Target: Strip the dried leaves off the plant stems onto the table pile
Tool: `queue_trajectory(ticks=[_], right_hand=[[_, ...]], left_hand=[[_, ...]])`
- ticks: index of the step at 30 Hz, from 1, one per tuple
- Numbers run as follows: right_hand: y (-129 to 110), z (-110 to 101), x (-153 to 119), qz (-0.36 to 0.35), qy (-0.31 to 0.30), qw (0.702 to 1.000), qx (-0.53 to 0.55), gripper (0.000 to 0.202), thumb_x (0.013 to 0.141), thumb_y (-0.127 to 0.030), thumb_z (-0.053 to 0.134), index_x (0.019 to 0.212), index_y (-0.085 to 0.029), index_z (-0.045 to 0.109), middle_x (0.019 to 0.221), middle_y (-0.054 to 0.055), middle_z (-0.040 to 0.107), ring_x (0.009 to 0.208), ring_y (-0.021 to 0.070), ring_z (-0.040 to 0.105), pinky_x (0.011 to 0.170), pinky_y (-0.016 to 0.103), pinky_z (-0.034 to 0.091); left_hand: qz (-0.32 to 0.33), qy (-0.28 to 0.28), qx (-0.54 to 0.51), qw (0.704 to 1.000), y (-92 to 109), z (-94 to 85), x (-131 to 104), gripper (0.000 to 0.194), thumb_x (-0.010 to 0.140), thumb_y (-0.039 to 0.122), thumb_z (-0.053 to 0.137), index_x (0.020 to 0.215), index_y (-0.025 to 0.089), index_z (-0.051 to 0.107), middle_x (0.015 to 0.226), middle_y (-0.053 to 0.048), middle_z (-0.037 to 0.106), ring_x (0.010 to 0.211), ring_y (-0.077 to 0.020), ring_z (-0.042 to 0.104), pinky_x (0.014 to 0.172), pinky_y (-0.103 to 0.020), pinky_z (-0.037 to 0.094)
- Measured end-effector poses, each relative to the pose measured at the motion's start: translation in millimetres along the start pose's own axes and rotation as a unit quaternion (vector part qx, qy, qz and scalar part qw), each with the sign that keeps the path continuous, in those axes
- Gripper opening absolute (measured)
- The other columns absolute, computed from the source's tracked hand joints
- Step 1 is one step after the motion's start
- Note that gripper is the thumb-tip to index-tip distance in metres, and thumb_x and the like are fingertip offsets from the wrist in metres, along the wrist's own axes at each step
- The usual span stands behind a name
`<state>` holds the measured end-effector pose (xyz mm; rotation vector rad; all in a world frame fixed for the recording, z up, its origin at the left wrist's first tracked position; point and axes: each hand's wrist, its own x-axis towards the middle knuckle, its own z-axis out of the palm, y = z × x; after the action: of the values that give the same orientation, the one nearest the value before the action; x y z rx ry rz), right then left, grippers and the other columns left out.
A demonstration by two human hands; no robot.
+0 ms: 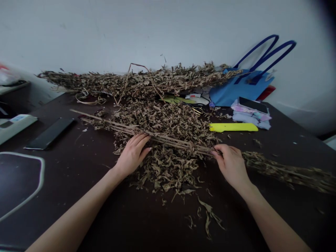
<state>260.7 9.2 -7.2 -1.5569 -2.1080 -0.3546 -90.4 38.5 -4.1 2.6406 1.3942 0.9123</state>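
Note:
A bundle of long dried stems [170, 140] lies slantwise over a heap of dried leaves [168, 168] on the dark table. My left hand [133, 153] rests over the stems from the near side, its fingers closed round them and the thumb below. With thumb and fingertips pressed together, my right hand [231, 162] grips the right part of the same bundle. Beyond that hand, a leafy dried bunch [286, 171] stretches off to the right edge; my hand hides whether it joins the stems. Loose leaves [208, 213] are scattered in front.
A large pile of dried plants [136, 83] lies along the wall. At right are a yellow-handled tool [233, 127], a blue bag [236, 89], and a phone [253, 105] on folded cloth. At left are a black phone [51, 133], a white device [17, 126] and a white cable [42, 171].

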Motion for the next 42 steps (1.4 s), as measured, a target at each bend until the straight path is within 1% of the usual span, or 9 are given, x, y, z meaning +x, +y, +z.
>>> queue_trajectory(ticks=[3,8,10,15,21,27,33,36,42], right_hand=[[0,1,0,0.001,0.001,1.0,0.003,0.014,0.089,-0.032,0.043,0.091,-0.02,0.05,0.086,0.008,0.065,0.075,0.0226,0.059,0.082,0.04,0.041],[-1,1,0,0.0,-0.002,1.0,0.006,0.014,0.09,-0.032,0.043,0.091,-0.02,0.05,0.087,0.008,0.064,0.076,0.0225,0.059,0.082,0.04,0.041],[-2,1,0,0.007,0.002,1.0,0.01,0.015,0.089,-0.032,0.043,0.092,-0.02,0.05,0.088,0.009,0.064,0.078,0.0235,0.059,0.082,0.041,0.041],[-3,-3,1,0.03,0.019,0.999,0.027,0.017,0.089,-0.034,0.042,0.094,-0.02,0.051,0.087,0.009,0.063,0.08,0.0237,0.058,0.08,0.04,0.042],[-5,-8,4,0.048,0.019,0.998,0.027,0.019,0.089,-0.037,0.043,0.092,-0.021,0.052,0.084,0.008,0.063,0.078,0.0233,0.058,0.073,0.037,0.043],[-5,-12,3,0.051,0.008,0.999,0.017,0.02,0.087,-0.038,0.045,0.093,-0.021,0.054,0.083,0.007,0.063,0.076,0.0223,0.058,0.068,0.033,0.042],[-2,-17,4,0.054,0.014,0.998,0.042,0.018,0.087,-0.037,0.047,0.088,-0.021,0.056,0.085,0.006,0.062,0.077,0.0211,0.059,0.069,0.032,0.044],[0,-20,5,0.072,0.017,0.996,0.05,0.02,0.087,-0.037,0.048,0.092,-0.02,0.057,0.086,0.007,0.063,0.077,0.0214,0.06,0.069,0.032,0.045],[3,-30,7,0.08,0.035,0.994,0.073,0.02,0.087,-0.034,0.049,0.099,-0.021,0.058,0.096,0.006,0.065,0.088,0.021,0.061,0.078,0.032,0.046]], left_hand=[[-0.014,-0.022,-0.004,1.0,0,0.4,1,0.037,0.09,0.028,0.044,0.125,0.018,0.045,0.124,-0.013,0.053,0.122,-0.0277,0.043,0.102,-0.052,0.035],[-0.031,-0.058,-0.014,0.998,1,-4.2,2,0.036,0.091,0.031,0.041,0.123,0.016,0.046,0.118,-0.014,0.052,0.114,-0.0274,0.048,0.097,-0.049,0.04],[-0.026,-0.065,-0.012,0.997,1,-4.6,2,0.036,0.091,0.032,0.041,0.124,0.017,0.046,0.121,-0.014,0.051,0.116,-0.0279,0.047,0.098,-0.05,0.039],[-0.009,-0.08,0.004,0.997,-1,-1.5,-1,0.039,0.092,0.033,0.039,0.128,0.019,0.044,0.131,-0.013,0.047,0.127,-0.0272,0.039,0.107,-0.053,0.026],[-0.007,-0.099,0.016,0.995,-4,1.0,-2,0.04,0.092,0.033,0.038,0.127,0.016,0.048,0.13,-0.014,0.05,0.131,-0.0278,0.035,0.108,-0.052,0.026],[-0.006,-0.104,0.015,0.994,-5,1.9,-2,0.04,0.093,0.033,0.037,0.127,0.017,0.048,0.13,-0.013,0.051,0.132,-0.0274,0.033,0.108,-0.052,0.025],[-0.011,-0.114,0.015,0.993,-6,2.4,-1,0.04,0.093,0.033,0.037,0.127,0.016,0.049,0.132,-0.014,0.05,0.132,-0.0281,0.033,0.108,-0.053,0.024],[-0.009,-0.115,0.013,0.993,-7,2.9,-1,0.04,0.093,0.034,0.037,0.127,0.017,0.049,0.132,-0.013,0.05,0.132,-0.0279,0.033,0.108,-0.053,0.025],[-0.009,-0.127,0.024,0.992,-7,3.2,-1,0.042,0.094,0.036,0.033,0.129,0.016,0.047,0.133,-0.012,0.049,0.134,-0.0273,0.029,0.109,-0.051,0.022]])
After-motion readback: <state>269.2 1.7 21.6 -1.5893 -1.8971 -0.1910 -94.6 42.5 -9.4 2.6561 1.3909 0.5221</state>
